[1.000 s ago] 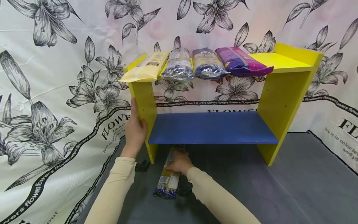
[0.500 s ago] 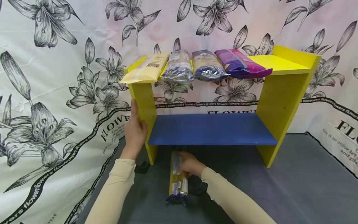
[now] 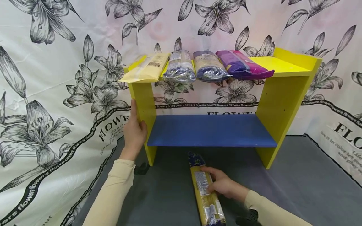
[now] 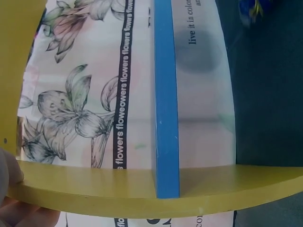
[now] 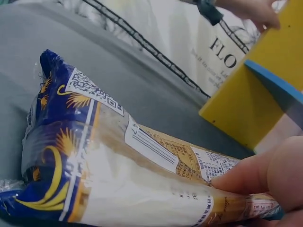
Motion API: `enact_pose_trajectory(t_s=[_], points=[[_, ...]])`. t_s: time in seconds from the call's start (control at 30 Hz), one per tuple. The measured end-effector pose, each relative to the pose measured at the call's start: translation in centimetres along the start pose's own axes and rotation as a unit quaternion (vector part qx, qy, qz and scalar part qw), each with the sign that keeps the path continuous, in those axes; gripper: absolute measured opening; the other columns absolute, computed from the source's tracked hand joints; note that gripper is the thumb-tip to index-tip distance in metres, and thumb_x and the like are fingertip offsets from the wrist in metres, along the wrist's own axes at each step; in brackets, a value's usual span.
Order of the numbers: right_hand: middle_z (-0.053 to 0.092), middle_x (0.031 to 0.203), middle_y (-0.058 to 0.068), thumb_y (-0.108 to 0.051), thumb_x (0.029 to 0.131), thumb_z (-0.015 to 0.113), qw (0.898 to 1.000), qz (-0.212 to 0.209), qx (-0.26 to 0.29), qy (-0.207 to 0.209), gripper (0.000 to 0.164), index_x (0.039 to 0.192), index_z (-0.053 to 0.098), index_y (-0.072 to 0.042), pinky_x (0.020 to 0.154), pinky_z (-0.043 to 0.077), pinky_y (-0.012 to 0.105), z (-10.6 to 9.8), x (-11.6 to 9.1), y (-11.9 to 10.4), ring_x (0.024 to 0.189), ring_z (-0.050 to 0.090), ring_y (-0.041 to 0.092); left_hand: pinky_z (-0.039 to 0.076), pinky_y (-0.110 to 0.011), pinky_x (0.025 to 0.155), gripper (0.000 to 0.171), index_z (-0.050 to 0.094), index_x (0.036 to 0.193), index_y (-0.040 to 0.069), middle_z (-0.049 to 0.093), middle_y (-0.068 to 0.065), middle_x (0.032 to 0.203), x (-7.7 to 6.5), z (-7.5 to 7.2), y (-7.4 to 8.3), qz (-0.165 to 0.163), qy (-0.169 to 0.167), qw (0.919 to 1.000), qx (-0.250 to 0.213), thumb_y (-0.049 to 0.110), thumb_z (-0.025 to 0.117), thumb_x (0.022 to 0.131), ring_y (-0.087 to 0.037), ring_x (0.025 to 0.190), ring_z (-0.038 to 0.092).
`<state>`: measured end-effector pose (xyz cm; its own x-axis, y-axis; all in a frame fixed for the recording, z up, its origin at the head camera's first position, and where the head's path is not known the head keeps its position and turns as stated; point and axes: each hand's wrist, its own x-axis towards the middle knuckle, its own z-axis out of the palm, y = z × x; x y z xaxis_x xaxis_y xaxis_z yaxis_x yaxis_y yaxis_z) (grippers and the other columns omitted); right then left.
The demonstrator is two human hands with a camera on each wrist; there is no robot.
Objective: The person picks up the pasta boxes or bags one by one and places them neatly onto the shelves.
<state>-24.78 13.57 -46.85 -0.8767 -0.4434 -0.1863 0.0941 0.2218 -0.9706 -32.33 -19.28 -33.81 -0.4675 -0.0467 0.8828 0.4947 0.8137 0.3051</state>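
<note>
My right hand (image 3: 223, 185) grips a long yellow-and-blue food packet (image 3: 202, 182), thumb and fingers on its sides, in front of the shelf unit and below its blue board. In the right wrist view, the packet (image 5: 142, 156) shows a dark blue end with golden wheat ears, white labels and a QR code. My left hand (image 3: 134, 133) holds the front edge of the yellow left side panel (image 3: 144, 116), index finger pointing up. In the left wrist view, the thumb (image 4: 13, 169) is on the inner face and the other fingers are outside.
The unit has a blue middle board (image 3: 212, 130) and yellow right panel (image 3: 271, 116). On its yellow top (image 3: 282, 65) lie a cream packet (image 3: 148, 67), two clear-and-blue packets (image 3: 179, 66) and a purple packet (image 3: 243, 64). A flowered cloth (image 3: 70, 110) hangs behind the grey table (image 3: 305, 182).
My right hand has drawn the long packet out from under the blue board, toward me and to the right, and the packet has turned. My left hand keeps its place on the panel.
</note>
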Motion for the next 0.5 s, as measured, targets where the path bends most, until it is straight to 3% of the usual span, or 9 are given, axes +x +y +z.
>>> enact_pose_trajectory(t_s=[0.17,0.37,0.5], points=[[0.055,0.133,0.032,0.014,0.066,0.063,1.0,0.003,0.004,-0.004,0.098,0.157,0.026,0.007,0.069,0.057,0.039,-2.9,-4.6,1.3,0.093,0.062,0.023,0.029,-0.038,0.051,0.091,0.013,0.165,0.022,0.061,-0.032,0.081,0.4,-0.2,-0.2,0.02,0.009,0.9998,0.003,-0.008,0.055,0.09,-0.033,0.047,0.04],[0.04,0.15,0.038,0.009,0.071,0.065,0.999,0.028,-0.025,-0.002,0.093,0.156,0.028,0.009,0.077,0.053,0.037,-6.7,-9.1,2.7,0.107,0.058,0.024,0.027,-0.037,0.051,0.094,0.011,0.166,0.026,0.057,-0.03,0.075,0.6,-0.7,-0.8,0.026,0.017,0.9995,0.0,-0.009,0.054,0.089,-0.027,0.047,0.034],[0.035,0.153,0.039,0.005,0.079,0.067,0.997,0.042,-0.06,0.001,0.087,0.156,0.027,0.008,0.083,0.052,0.032,-9.5,-11.8,3.3,0.114,0.056,0.014,0.024,-0.035,0.05,0.096,0.01,0.166,0.028,0.053,-0.026,0.07,0.2,-1.2,-1.2,0.022,0.02,0.9995,0.0,-0.011,0.052,0.089,-0.021,0.046,0.028]])
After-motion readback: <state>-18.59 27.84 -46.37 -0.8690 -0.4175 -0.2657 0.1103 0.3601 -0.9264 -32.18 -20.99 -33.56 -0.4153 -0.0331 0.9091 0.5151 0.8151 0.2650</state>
